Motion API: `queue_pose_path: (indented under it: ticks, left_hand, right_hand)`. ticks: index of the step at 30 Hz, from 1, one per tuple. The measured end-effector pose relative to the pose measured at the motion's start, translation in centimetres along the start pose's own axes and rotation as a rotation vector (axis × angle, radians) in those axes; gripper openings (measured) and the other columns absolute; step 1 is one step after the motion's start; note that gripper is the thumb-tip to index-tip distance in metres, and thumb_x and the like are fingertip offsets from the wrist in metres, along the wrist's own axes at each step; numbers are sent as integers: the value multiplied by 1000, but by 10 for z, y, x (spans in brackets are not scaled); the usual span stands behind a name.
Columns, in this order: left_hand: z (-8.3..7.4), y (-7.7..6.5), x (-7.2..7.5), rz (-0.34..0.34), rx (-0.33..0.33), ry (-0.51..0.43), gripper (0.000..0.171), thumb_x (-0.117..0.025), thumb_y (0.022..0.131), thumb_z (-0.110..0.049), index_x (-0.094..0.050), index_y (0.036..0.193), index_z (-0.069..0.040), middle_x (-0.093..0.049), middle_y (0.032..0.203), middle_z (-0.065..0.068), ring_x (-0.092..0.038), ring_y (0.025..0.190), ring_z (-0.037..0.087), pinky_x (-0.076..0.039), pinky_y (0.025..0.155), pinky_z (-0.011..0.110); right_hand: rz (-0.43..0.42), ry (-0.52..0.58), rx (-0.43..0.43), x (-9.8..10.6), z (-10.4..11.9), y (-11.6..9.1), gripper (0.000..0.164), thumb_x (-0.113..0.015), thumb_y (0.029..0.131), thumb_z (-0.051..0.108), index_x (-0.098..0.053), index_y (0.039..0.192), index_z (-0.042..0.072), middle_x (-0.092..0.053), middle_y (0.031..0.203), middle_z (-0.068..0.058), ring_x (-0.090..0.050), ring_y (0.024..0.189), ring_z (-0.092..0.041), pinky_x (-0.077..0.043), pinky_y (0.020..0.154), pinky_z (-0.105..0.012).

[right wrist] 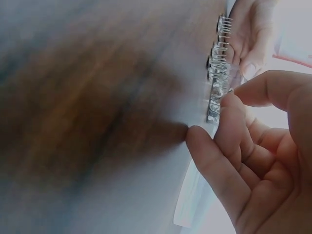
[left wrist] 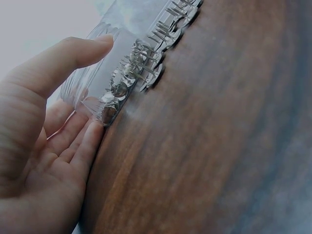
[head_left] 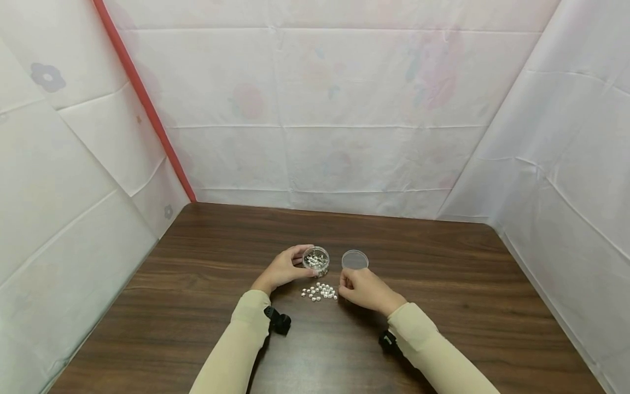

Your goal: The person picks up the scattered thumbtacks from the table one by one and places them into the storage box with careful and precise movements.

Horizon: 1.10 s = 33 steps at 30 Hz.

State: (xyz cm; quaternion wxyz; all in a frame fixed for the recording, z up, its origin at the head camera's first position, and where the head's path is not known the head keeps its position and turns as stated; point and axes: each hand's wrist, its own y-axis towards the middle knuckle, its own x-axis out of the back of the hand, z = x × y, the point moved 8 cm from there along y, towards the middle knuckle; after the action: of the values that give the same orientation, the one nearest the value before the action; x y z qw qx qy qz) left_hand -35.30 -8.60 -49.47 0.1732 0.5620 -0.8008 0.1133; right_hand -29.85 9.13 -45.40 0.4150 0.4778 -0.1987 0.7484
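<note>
My left hand (head_left: 284, 269) holds a clear round plastic tub (left wrist: 103, 66) by its sides, thumb on the near wall and fingers behind. Silver thumbtacks (head_left: 315, 259) partly fill the tub, which stands on the table. In front of it lies a loose group of silver thumbtacks (head_left: 327, 294), and the wrist views show many with their pins upward. At the right edge of this group is my right hand (head_left: 366, 290). Its thumb and index finger pinch a thumbtack (right wrist: 230, 90), of which only a small glint shows; the little fingertip touches the table.
A clear round lid (head_left: 354, 259) lies on the brown wooden table (head_left: 221, 350) just beyond my right hand. White patterned sheets (head_left: 344, 109) hang behind the table and along both sides. A black wrist camera (head_left: 280, 322) sits on the left sleeve.
</note>
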Motion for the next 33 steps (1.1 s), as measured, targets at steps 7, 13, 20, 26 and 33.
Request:
queue_pose_path:
  ticks: [7, 13, 20, 26, 33]
  left_hand:
    - [0, 0, -1, 3, 3, 3, 73, -81, 69, -38, -48, 134, -30, -47, 133, -3, -46, 118, 17, -42, 101, 45]
    - [0, 0, -1, 2, -11, 13, 72, -81, 70, -39, -48, 134, -30, -47, 134, -3, -46, 118, 17, -42, 101, 44]
    - [-3, -2, 0, 8, -21, -10, 74, -81, 70, -37, -47, 135, -26, -45, 137, 1, -44, 120, 21, -40, 102, 48]
    - [-1, -1, 0, 7, -24, -15, 74, -81, 70, -38, -47, 135, -26, -48, 133, 1, -46, 118, 19, -43, 100, 46]
    - [3, 1, 0, 3, -19, -24, 72, -82, 69, -39, -49, 133, -29, -50, 130, -1, -49, 114, 16, -45, 97, 44]
  right_hand:
    - [10, 23, 20, 2, 0, 4, 10, -55, 87, 17, -54, 78, 22, -53, 60, 11, -45, 49, -2, -42, 46, -21]
    - [-16, 26, 26, 7, 0, 8, 10, -56, 86, 17, -55, 79, 22, -54, 61, 11, -46, 50, -2, -44, 47, -22]
    - [-71, 21, 32, 15, 1, 17, 8, -58, 86, 16, -55, 80, 21, -54, 64, 9, -46, 52, -3, -44, 48, -23]
    - [-99, 18, 27, 18, 0, 28, 7, -59, 87, 19, -56, 82, 20, -53, 63, 8, -44, 50, -4, -42, 47, -23]
    - [-113, 52, 33, 18, 3, 37, 6, -57, 90, 22, -55, 85, 20, -56, 66, 10, -48, 52, -4, -45, 46, -23]
